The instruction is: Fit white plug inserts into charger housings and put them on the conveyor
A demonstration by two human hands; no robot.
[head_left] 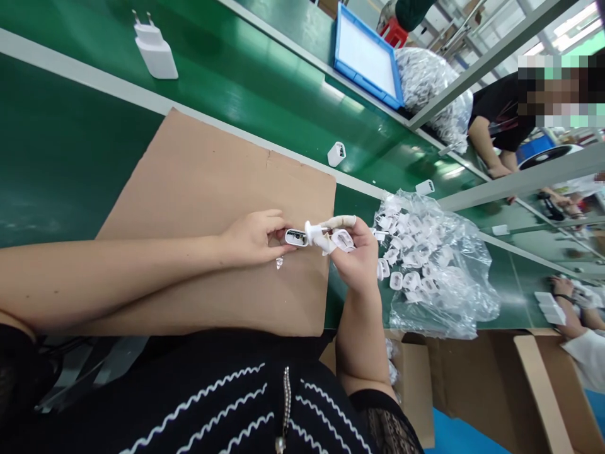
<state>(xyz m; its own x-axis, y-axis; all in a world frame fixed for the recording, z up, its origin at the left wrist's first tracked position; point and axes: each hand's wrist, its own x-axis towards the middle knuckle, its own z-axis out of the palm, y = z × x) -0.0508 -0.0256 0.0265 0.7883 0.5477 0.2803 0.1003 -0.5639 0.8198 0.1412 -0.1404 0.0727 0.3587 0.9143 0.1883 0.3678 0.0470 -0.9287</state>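
My left hand (259,238) pinches a white charger housing (296,238) over the cardboard sheet. Its open end faces my right hand, and a dark inside with metal parts shows there. My right hand (354,249), with white coverings on some fingers, grips a white plug piece (310,232) with metal pins. The plug piece is right by the housing's open end; whether they touch I cannot tell. A second white plug piece (343,239) lies in the palm of the same hand. Below the housing, a small clear scrap (279,261) rests on the cardboard.
A brown cardboard sheet (227,170) covers part of the green bench. Right of it, a clear plastic bag (454,309) holds many white plug pieces (411,280). Beyond are a charger housing (336,154), a complete charger (155,53) and a blue tray (368,85). Co-workers sit at right.
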